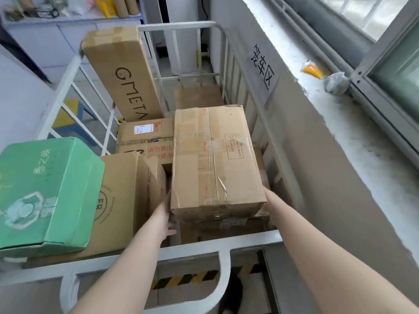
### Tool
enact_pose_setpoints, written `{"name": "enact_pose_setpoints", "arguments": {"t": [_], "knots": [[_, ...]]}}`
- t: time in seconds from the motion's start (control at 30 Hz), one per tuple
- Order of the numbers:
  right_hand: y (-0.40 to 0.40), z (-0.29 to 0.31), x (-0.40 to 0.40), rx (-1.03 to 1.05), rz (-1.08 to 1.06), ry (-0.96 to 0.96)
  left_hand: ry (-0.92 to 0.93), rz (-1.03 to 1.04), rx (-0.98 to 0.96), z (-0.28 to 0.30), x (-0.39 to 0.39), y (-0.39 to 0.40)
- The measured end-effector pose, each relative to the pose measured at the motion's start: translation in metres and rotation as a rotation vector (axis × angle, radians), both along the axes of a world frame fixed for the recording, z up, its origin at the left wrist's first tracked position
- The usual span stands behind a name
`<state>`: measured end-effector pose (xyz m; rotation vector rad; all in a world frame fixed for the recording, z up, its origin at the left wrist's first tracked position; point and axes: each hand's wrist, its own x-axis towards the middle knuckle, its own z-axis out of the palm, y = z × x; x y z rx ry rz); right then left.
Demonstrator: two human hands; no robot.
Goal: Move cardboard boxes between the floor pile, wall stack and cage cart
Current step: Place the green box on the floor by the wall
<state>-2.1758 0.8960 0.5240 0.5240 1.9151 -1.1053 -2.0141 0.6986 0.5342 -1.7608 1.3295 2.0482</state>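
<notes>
Hands clamp taped box in cage cart: left hand fingers splayed, right hand fingers hidden.

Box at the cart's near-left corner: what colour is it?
Green box with pale printed artwork, seen in the head view.

Bare forearms; no sleeves, rings or watch visible.

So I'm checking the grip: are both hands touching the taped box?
Touching. The head view shows the left hand pressed flat against the taped box's left side and the right hand against its right corner.
</notes>
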Motion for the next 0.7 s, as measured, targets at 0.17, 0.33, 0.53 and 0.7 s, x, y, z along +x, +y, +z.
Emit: {"name": "enact_pose_setpoints", "arguments": {"t": [0.17,0.33,0.53,0.7], "knots": [[0.004,-0.093,-0.037,-0.009,-0.086,0.004,0.153,0.187,0.134,-0.02,-0.019,-0.006],[-0.029,-0.059,-0.025,-0.043,-0.103,0.03,0.207,0.264,0.109,-0.034,-0.024,-0.027],[-0.048,-0.018,-0.029,-0.097,-0.092,-0.078,0.185,0.198,0.037,-0.024,-0.031,-0.038],[-0.029,0.026,0.003,-0.143,-0.242,-0.006,0.154,0.068,0.017,-0.001,-0.014,-0.029]]}}
